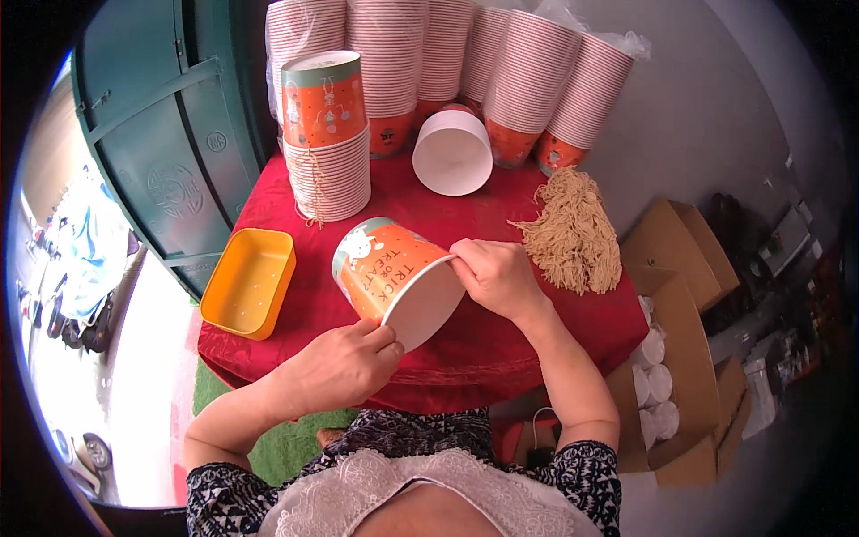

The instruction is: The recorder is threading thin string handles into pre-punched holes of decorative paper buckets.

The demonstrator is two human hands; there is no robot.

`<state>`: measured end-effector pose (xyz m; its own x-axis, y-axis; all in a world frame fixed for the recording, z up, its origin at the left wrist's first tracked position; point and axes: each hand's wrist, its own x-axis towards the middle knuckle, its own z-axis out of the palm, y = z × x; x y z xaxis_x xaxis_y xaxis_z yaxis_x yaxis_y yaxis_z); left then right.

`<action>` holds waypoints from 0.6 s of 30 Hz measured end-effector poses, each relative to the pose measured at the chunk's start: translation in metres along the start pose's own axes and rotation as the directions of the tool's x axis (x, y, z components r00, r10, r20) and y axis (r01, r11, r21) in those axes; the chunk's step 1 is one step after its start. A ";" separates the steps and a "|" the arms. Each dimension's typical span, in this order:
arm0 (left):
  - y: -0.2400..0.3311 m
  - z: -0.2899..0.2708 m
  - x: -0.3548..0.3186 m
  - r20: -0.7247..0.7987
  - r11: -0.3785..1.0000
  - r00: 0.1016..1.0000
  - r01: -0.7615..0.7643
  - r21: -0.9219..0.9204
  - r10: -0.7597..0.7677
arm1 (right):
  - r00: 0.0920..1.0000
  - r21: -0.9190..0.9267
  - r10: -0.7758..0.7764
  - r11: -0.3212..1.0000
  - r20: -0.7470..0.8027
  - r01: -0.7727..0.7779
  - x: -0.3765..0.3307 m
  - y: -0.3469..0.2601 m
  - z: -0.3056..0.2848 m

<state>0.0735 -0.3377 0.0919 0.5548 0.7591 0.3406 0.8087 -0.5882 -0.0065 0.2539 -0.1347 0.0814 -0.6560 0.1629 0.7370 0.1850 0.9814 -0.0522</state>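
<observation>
Red cloth (313, 259) covers the table. Near its middle, the left hand (344, 365) and right hand (497, 279) pinch opposite sides of a tilted orange bucket's (394, 259) rim. Left of it sits a yellow tray (246, 282); beyond, a bucket stack (329, 179); to the right, tan string (573, 237). Taller stacks (385, 58) stand at the back.

And there was the left grip (347, 362), just below and left of centre, knuckles up, thumb and fingers pinched together! The right grip (492, 277) sat higher, right of centre, pinching too, fingers curled. Left forearm (250, 404) angled in from the lower left, right forearm (573, 371) from the lower right, both bare!
</observation>
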 end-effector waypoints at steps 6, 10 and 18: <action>-0.005 0.000 -0.002 -0.006 1.000 1.000 -0.006 -0.008 0.006 | 0.999 -0.002 0.040 0.999 0.024 -0.040 -0.002 0.000 0.004; -0.007 -0.004 -0.008 0.000 1.000 1.000 -0.007 0.013 0.007 | 0.998 0.007 0.053 0.999 0.041 -0.053 0.003 -0.004 0.007; -0.016 -0.004 -0.015 0.016 0.995 0.996 -0.084 0.059 0.083 | 0.995 0.028 0.079 0.996 0.061 -0.081 0.012 -0.006 0.013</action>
<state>0.0515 -0.3404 0.0904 0.6232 0.7120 0.3235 0.7694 -0.6322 -0.0907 0.2358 -0.1376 0.0818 -0.6829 0.2460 0.6879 0.2171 0.9674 -0.1304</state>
